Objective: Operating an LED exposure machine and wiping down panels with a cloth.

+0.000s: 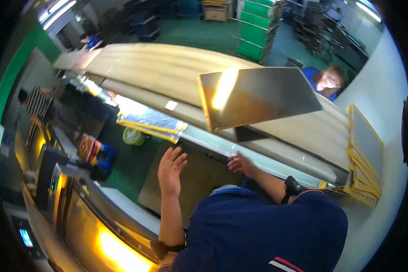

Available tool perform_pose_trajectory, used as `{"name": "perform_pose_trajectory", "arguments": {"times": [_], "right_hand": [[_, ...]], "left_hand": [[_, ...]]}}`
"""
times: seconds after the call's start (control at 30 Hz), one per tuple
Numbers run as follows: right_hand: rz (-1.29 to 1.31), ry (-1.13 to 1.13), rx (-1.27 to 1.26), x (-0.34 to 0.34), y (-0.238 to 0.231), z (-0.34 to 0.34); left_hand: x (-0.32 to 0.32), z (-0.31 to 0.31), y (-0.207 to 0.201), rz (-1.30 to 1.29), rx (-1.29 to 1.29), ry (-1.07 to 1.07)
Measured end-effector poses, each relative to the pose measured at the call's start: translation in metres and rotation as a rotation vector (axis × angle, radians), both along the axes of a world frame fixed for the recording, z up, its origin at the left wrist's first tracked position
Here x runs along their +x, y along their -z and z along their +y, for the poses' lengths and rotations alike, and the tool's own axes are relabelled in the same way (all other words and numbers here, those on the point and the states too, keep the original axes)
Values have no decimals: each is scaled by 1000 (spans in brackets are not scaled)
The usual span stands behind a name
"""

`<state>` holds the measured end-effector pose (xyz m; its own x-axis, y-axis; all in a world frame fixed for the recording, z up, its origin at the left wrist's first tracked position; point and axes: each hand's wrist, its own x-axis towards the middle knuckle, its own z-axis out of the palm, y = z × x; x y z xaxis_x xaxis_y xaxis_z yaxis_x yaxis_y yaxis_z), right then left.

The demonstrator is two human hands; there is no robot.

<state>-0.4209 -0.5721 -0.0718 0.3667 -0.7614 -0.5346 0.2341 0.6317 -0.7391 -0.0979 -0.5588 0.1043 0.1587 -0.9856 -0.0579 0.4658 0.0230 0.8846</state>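
My left hand is raised with its fingers apart and nothing in it. Below the bench's front ledge, beside a brown board, it hangs in the air. My right hand is near that ledge, its fingers loosely bent and spread, with no object seen in them. Whether it touches the ledge I cannot tell. Farther off, a large dark shiny panel with a copper-coloured edge lies tilted across the long beige bench. Yellow-edged sheets lie left of my hands.
Yellow-edged frames lean against the right wall. A machine with a glowing yellow window stands at lower left. A green bin and a blue crate are on the floor. Other people are beyond the bench and at left.
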Motion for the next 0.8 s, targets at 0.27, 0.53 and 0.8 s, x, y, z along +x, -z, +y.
{"name": "perform_pose_trajectory", "arguments": {"times": [0.27,0.53,0.8], "right_hand": [[74,-344,-284,54,-13,16],[46,-638,-387,99,-1,-4],[60,-917,-231,161,7,7]], "left_hand": [[-100,-118,-12,-133,108,467],[133,36,45,-33,160,-477],[180,365,69,-233,157,-1137]]}}
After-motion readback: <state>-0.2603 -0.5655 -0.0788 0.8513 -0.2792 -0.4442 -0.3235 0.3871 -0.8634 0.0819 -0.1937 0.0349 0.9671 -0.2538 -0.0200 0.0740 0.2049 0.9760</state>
